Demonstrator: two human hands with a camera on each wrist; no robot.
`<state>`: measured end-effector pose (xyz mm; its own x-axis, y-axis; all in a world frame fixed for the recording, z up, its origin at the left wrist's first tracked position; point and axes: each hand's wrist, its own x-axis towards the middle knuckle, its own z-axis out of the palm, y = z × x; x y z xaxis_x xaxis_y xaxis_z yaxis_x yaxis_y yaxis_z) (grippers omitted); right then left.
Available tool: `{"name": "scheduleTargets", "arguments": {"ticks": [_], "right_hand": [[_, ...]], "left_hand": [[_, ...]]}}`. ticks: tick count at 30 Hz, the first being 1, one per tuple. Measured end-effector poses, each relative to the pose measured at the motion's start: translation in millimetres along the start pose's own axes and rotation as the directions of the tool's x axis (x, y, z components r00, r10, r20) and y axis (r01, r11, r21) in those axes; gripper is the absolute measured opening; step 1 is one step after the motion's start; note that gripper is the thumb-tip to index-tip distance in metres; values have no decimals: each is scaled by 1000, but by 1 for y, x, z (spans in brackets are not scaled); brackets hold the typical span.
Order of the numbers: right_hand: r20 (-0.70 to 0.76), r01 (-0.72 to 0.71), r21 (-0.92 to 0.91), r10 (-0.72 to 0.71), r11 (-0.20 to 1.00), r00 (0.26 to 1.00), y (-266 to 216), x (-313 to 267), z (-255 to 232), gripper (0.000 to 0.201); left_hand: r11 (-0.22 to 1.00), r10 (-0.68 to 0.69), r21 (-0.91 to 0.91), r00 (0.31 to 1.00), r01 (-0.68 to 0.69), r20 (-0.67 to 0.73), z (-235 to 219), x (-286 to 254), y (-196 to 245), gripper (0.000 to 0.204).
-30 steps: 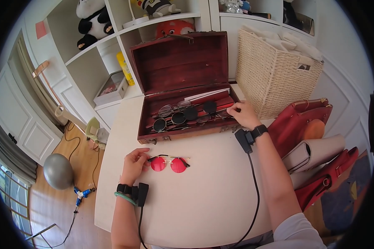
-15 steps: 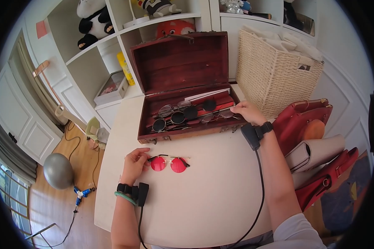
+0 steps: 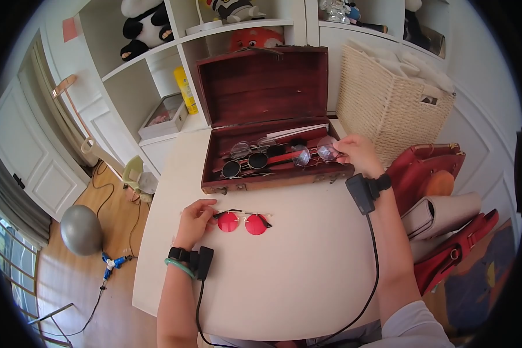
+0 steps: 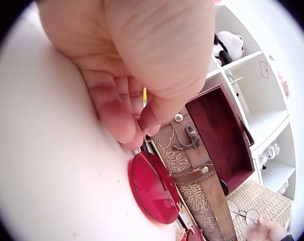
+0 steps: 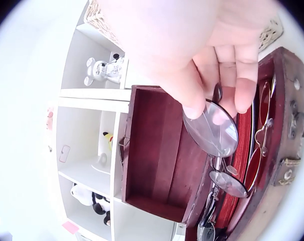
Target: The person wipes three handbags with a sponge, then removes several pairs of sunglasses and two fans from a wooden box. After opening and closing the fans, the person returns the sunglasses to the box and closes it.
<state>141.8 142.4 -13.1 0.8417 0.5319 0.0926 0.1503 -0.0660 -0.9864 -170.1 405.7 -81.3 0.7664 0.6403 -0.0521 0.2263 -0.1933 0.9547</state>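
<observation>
In the head view, my right hand [image 3: 361, 154] pinches a pair of round, thin-rimmed eyeglasses [image 3: 301, 155] by one end. They hang over the right part of an open dark red wooden box [image 3: 284, 183]; the right wrist view shows thumb and fingers at the edge of a clear lens [image 5: 214, 131]. More round glasses lie inside, among them dark-lensed sunglasses [image 3: 232, 169]. On the table in front, my left hand [image 3: 194, 223] pinches the left end of round red-lensed sunglasses [image 3: 256, 224]. Up close, the left wrist view shows the fingertips at the frame beside a red lens [image 4: 153, 188].
A woven basket [image 3: 388, 98] stands right of the box. Handbags [image 3: 441, 213] line the table's right side. Shelves [image 3: 174, 43] with plush toys rise behind. Cables [image 3: 374, 278] run from both wrist cameras across the white table [image 3: 296, 278].
My right hand has taken hold of the clear eyeglasses among the others and raised them. My left hand stays at the red sunglasses. The head view has shifted slightly.
</observation>
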Motion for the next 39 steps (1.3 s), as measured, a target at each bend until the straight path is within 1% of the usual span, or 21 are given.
{"name": "scheduleTargets", "arguments": {"ticks": [1, 2, 4, 5, 7, 8, 9, 11, 13, 15, 16, 18, 23, 25, 26, 28, 30, 34, 37, 38, 39], "right_hand": [[-32, 14, 74, -11, 997, 999, 0, -2, 1, 19], [-25, 15, 70, -13, 997, 1000, -3, -5, 0, 19], [-127, 110, 79, -100, 991, 987, -12, -14, -1, 15], [-115, 109, 77, -100, 991, 988, -16, -19, 2, 15], [-96, 229, 344, -208, 910, 973, -26, -32, 8, 10], [-37, 201, 387, -203, 900, 978, -37, -47, 14, 8], [-28, 197, 388, -202, 900, 979, -35, -55, 25, 8], [184, 3, 542, -122, 841, 975, -30, -77, 49, 9], [338, -180, 567, -28, 804, 941, -1, -97, 80, 10], [471, -383, 469, 141, 796, 871, 17, -118, 105, 8], [474, -384, 467, 141, 797, 869, 26, -126, 114, 8], [528, -467, 424, 207, 776, 824, 40, -136, 127, 10], [501, -400, 331, 200, 854, 842, 42, -145, 132, 14], [464, -344, 158, 238, 926, 853, 37, -143, 129, 14], [465, -346, 157, 240, 925, 852, 37, -140, 127, 14], [514, -323, 31, 262, 946, 817, 36, -136, 123, 18], [514, -329, 16, 275, 944, 813, 37, -134, 122, 18], [481, -366, -13, 327, 930, 813, 33, -136, 123, 18], [491, -368, 44, 301, 929, 818, 38, -137, 126, 20], [481, -367, 47, 301, 929, 823, 36, -138, 126, 20], [490, -356, 30, 296, 934, 820, 34, -139, 126, 22]], "left_hand": [[1000, -1, 2, 1000, 1, 5, 0, 1, -1, 26], [1000, -2, 5, 1000, 2, 9, -1, 2, -1, 26], [1000, -3, -23, 1000, 3, 14, -2, 2, -2, 25], [999, -3, -43, 1000, 4, 26, -2, 2, -2, 25], [999, -2, -35, 1000, 3, 29, -5, 3, -5, 25], [999, 13, -43, 999, -11, 41, -5, 4, -6, 25], [998, 29, -51, 998, -26, 54, -5, 4, -6, 25], [998, 15, -67, 999, -12, 42, -4, 4, -5, 25], [998, 31, -62, 998, -28, 54, -5, 3, -5, 25], [998, 21, -59, 999, -18, 46, -7, 1, -4, 24], [999, 45, -12, 997, -44, 69, -8, 0, -3, 23], [997, 68, 31, 994, -71, 91, -10, -2, -1, 23], [996, 15, 85, 990, -28, 142, -13, -2, 2, 20], [996, 7, 87, 990, -20, 141, -15, -4, 4, 19], [995, 5, 93, 990, -18, 143, -16, -5, 5, 19], [997, -7, 72, 984, -6, 180, -23, -4, 2, 19], [999, -18, 50, 976, 8, 216, -25, -4, 1, 20], [991, 48, 114, 976, -73, 211, -21, -7, 7, 26], [967, 120, 198, 975, -157, 189, -18, -5, 2, 28], [950, 164, 236, 970, -205, 182, -16, -4, 0, 26], [949, 168, 233, 967, -211, 192, -16, -3, -1, 26]]}}
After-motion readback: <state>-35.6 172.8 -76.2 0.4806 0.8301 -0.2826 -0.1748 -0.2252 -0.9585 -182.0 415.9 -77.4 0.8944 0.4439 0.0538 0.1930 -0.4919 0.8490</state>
